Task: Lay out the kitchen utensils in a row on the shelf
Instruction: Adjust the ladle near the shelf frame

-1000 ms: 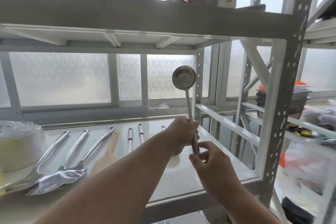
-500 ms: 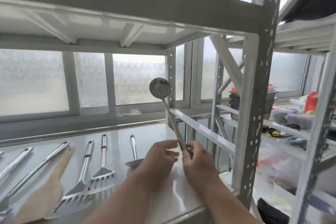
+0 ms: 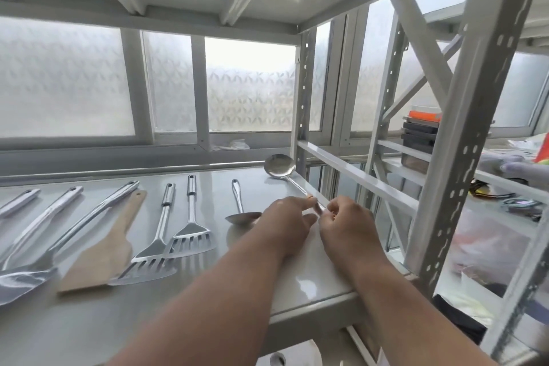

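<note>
The ladle (image 3: 280,165) lies at the right end of the shelf (image 3: 312,282), its bowl at the far edge near the rear upright post (image 3: 303,98), at about one o'clock from your hands. Its thin handle slants back toward you, from the bowl down toward five o'clock, and ends between your two hands. Whether the handle rests flat on the surface or is held a little above it cannot be told.

Your left hand (image 3: 286,226) pinches the handle from the nine o'clock side, thumb and forefinger closed on the metal with the other fingers loosely curled. Your right hand (image 3: 346,227) takes the very end of the handle from the three o'clock side, fingers curled round it; the tip is hidden under them. The two hands are just beside each other, almost touching.

At nine o'clock from your left hand lies a spoon (image 3: 242,211), bowl toward you, partly hidden by the left wrist. Further toward nine o'clock lie a slotted turner (image 3: 190,235), a second slotted turner (image 3: 154,258), a wooden spatula (image 3: 104,249) and more steel utensils, all with handles pointing to twelve o'clock. At three o'clock, beyond the front post, stands a neighbouring rack with dark stacked trays (image 3: 419,134).
</note>
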Tool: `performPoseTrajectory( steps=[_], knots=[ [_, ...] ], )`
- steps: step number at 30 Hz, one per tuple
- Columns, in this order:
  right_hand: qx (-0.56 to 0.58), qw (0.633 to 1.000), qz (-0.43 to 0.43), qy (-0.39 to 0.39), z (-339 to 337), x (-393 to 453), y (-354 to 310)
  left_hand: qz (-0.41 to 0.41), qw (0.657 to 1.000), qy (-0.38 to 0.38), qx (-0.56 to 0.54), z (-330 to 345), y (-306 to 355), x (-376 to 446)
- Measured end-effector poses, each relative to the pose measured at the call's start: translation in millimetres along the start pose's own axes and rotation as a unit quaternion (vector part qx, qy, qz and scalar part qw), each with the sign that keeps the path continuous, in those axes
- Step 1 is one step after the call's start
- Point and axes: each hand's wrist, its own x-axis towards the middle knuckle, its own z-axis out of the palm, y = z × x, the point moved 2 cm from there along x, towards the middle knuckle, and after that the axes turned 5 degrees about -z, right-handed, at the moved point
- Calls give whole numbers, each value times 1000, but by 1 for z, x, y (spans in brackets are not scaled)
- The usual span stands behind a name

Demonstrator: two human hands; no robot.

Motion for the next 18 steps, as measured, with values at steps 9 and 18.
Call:
performPoseTrajectory(
  steps=[9, 18],
  knots=[
    [-55, 998, 29, 3, 0, 2, 2, 30, 989, -52, 137, -6, 15, -13],
    [-110, 993, 25, 21, 4, 8, 5, 38, 985, -65, 153, -9, 22, -23]
  ],
)
